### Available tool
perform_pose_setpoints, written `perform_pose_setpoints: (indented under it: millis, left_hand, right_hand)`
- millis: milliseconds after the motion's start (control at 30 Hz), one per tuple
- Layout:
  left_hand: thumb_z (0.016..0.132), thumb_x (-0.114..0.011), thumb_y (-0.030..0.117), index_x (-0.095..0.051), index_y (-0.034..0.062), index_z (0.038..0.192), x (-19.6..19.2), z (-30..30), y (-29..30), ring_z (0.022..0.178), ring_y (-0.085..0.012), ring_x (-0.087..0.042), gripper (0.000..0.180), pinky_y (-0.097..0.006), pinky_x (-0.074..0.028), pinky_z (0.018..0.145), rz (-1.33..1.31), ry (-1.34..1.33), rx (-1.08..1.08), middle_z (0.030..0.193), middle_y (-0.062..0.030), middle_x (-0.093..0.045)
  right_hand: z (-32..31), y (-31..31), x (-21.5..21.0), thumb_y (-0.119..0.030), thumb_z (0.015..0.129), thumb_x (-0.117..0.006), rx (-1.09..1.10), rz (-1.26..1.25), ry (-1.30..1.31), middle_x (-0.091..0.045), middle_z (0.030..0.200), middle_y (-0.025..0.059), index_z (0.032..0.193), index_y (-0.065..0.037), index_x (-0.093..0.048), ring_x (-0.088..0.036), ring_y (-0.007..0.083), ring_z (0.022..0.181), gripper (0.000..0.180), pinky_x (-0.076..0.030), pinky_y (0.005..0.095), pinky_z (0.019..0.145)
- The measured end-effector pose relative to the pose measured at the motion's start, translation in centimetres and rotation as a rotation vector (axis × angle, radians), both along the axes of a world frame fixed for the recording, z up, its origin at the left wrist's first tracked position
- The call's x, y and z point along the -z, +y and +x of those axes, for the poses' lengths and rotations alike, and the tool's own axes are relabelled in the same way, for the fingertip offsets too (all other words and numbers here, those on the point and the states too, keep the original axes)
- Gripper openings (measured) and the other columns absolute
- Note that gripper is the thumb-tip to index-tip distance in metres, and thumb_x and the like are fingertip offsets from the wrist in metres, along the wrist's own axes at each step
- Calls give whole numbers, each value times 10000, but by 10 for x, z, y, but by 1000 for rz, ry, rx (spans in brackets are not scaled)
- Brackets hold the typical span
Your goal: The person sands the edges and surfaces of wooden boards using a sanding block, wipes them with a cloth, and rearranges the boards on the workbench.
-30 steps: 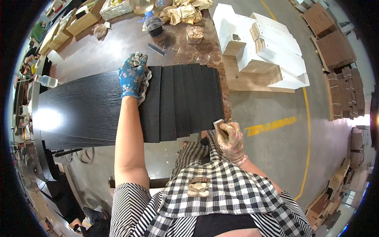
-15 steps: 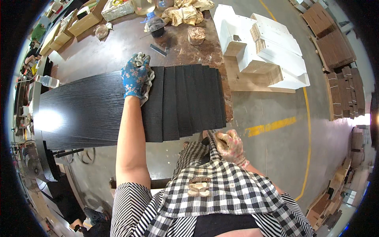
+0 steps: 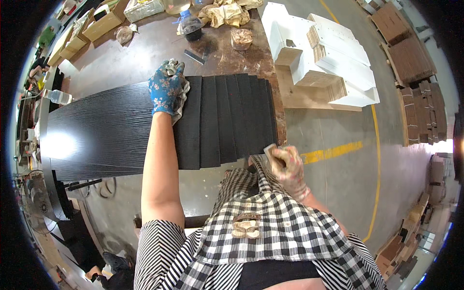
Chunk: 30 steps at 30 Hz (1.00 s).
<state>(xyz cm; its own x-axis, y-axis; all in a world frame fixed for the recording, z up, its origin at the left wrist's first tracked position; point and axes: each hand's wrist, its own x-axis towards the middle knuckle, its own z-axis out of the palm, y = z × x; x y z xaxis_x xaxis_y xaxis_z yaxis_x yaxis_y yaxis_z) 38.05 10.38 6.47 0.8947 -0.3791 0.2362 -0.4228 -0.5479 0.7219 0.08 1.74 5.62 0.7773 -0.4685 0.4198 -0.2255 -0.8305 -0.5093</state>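
Black wood-grain boards (image 3: 101, 128) lie on the brown worktable, overlapping in a stepped fan toward the right. My left hand (image 3: 164, 89), in a blue flowered glove, is closed around a crumpled pale rag (image 3: 181, 99) and rests on the boards near their middle. My right hand (image 3: 290, 169), in a pale glove with reddish spots, is just off the near right corner of the fan. Its fingers grip a small flat greyish-tan block (image 3: 269, 151), whose exact kind I cannot make out. The block is close to the corner; whether it touches is unclear.
Beyond the boards are a blue-capped bottle (image 3: 191, 26), a dark flat strip (image 3: 194, 57) and a wrapped brownish bundle (image 3: 241, 39). White panels (image 3: 321, 53) stand on wood to the right. A clear bottle (image 3: 58, 97) lies at left. Another person (image 3: 113, 266) is at lower left.
My right hand has risen from beside the checked apron toward the boards' near right corner, bringing the block into clearer view. My left hand stays on the boards with the rag.
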Motion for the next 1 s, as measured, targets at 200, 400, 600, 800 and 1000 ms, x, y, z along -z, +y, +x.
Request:
perform_pose_setpoints:
  millis: [200, 400, 600, 800, 1000]
  left_hand:
    - [867, -664, 391, -677, 84, 1116, 2, -2, -1, 989, -302, -666, 396, -379, -505, 855, 31, -3, -11, 1053, -146, -699]
    - [858, -669, 390, -679, 76, 1105, -2, 0, -3, 1016, -323, -652, 400, -392, -497, 876, 10, -8, 22, 1069, -144, -695]
    - [875, -645, 402, -661, 56, 1136, 4, 1, -1, 1053, -318, -641, 433, -384, -484, 910, -57, 18, -2, 1116, -159, -680]
    - [867, -675, 389, -659, 64, 1158, -4, 1, -2, 1054, -316, -648, 436, -384, -494, 898, 43, 61, 9, 1104, -166, -686]
    - [859, -691, 371, -667, 46, 1145, -18, -11, -1, 1034, -305, -659, 434, -378, -502, 888, 38, 70, -23, 1096, -166, -691]
  right_hand:
    - [-24, 16, 6, -8, 749, -716, -73, 93, 121, -548, 853, 127, 995, -66, -611, -595, 292, 738, 274, -506, 382, 609]
    - [-1, -2, 3, -17, 747, -728, -61, 35, 21, -566, 872, 136, 1057, -58, -587, -607, 309, 779, 343, -521, 374, 633]
    - [-27, 2, 11, -21, 696, -796, -63, 95, 52, -604, 823, 116, 931, -63, -649, -635, 267, 708, 280, -520, 358, 570]
    - [-16, -11, 12, -10, 727, -749, 86, -13, 13, -565, 929, 152, 1080, -90, -577, -611, 325, 745, 401, -506, 406, 587]
    - [43, -51, 18, -41, 790, -728, 125, 5, -53, -579, 883, 134, 997, -94, -571, -611, 325, 757, 266, -504, 418, 598]
